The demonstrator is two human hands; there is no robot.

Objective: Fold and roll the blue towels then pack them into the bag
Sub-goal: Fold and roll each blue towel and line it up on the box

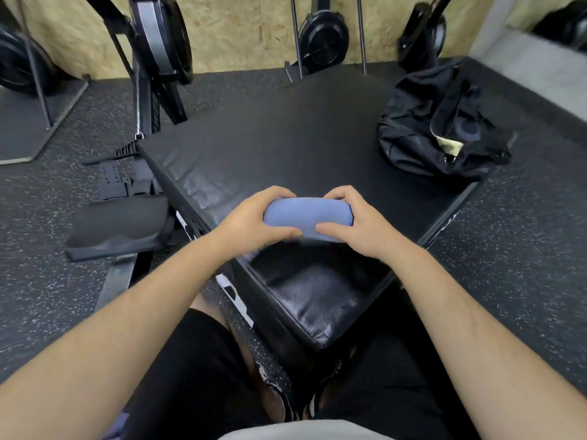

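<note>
The left hand (254, 223) and right hand (359, 227) curl their fingers (276, 192) firmly round the two ends of one rolled blue towel (305, 217), held between them over the near part of the black padded desk (286, 138), with one open black bag (444, 122) well beyond the right fingers.

A gym: speckled rubber floor (47, 300), rowing machines (158, 42), padded black box (301, 138).

1. Rolled blue cloth towel (307, 217): soft, matt weave.
2. Black padded box (305, 147): leather-like cover, slightly glossy, finely grained.
3. Black fabric duffel bag (422, 122): matt, crumpled.
4. Speckled dark floor (524, 236): rough, rubbery.
5. Pale chipboard wall (241, 30): coarse wood flakes.
</note>
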